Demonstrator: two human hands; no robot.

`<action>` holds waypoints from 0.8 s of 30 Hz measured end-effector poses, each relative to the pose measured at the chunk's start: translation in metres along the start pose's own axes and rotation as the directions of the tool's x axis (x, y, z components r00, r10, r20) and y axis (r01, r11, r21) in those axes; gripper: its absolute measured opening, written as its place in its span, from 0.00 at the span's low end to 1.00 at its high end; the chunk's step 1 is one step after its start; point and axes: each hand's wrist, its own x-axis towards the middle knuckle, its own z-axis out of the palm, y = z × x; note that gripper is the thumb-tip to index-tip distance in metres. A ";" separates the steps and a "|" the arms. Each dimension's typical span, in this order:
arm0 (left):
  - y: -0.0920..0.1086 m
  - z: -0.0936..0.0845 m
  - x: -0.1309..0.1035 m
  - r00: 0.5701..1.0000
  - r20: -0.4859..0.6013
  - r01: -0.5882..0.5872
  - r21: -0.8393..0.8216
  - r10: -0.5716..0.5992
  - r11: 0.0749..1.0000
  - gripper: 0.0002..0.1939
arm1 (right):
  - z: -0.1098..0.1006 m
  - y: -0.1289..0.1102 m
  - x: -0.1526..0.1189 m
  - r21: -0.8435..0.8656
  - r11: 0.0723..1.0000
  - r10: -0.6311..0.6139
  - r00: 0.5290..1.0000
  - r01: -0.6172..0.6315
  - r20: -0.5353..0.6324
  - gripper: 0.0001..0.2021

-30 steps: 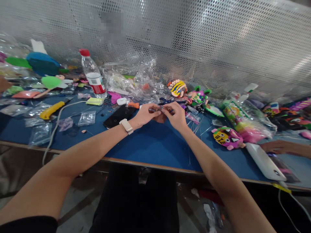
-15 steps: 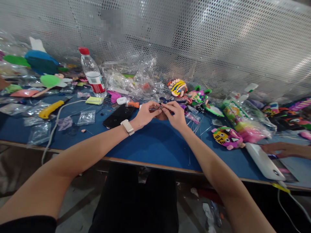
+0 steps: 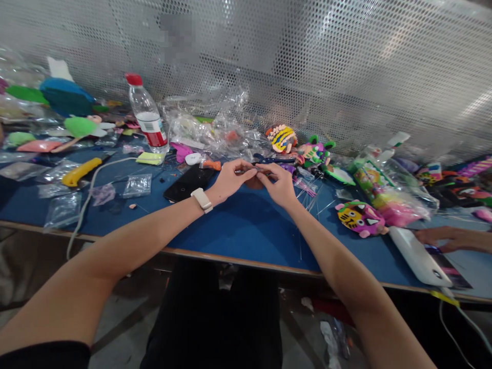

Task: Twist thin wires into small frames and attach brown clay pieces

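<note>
My left hand [image 3: 231,180] and my right hand [image 3: 279,183] meet fingertip to fingertip above the blue tabletop [image 3: 238,225]. Both have their thumbs and fingers pinched around something small and dark; its kind is hidden by the fingers. A pale band circles my left wrist. Just left of that hand lies a black phone [image 3: 188,183], with an orange-handled tool [image 3: 211,164] by its upper end. Behind my right hand are a striped clay figure [image 3: 282,139] and a pink-and-green clay figure [image 3: 313,151].
A red-capped bottle [image 3: 148,115] stands at the back left, near a yellow-handled cutter [image 3: 82,171] and a white cable [image 3: 92,189]. Crumpled clear bags [image 3: 215,128] lie along the mesh wall. At right are a purple-and-yellow clay face [image 3: 361,219], a white device [image 3: 418,256] and another person's hand [image 3: 438,238].
My hands stay in nearly the same spot, with small finger shifts at the pinch. The other person's hand at right has moved slightly. A hand at the far left edge has mostly left view.
</note>
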 end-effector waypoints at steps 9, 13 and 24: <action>-0.001 -0.001 0.001 0.998 -0.056 -0.014 -0.036 0.012 0.999 0.17 | 0.001 0.010 0.004 0.120 0.992 0.044 0.999 -0.044 0.004 0.28; 0.000 0.001 0.000 0.999 -0.041 -0.016 -0.039 0.014 0.999 0.17 | 0.003 0.011 0.003 0.133 0.990 0.046 0.999 -0.046 0.000 0.29; 0.006 -0.008 0.003 0.981 0.117 -0.171 0.128 0.156 0.977 0.28 | -0.003 0.013 0.004 0.238 0.967 0.069 0.991 -0.096 0.117 0.26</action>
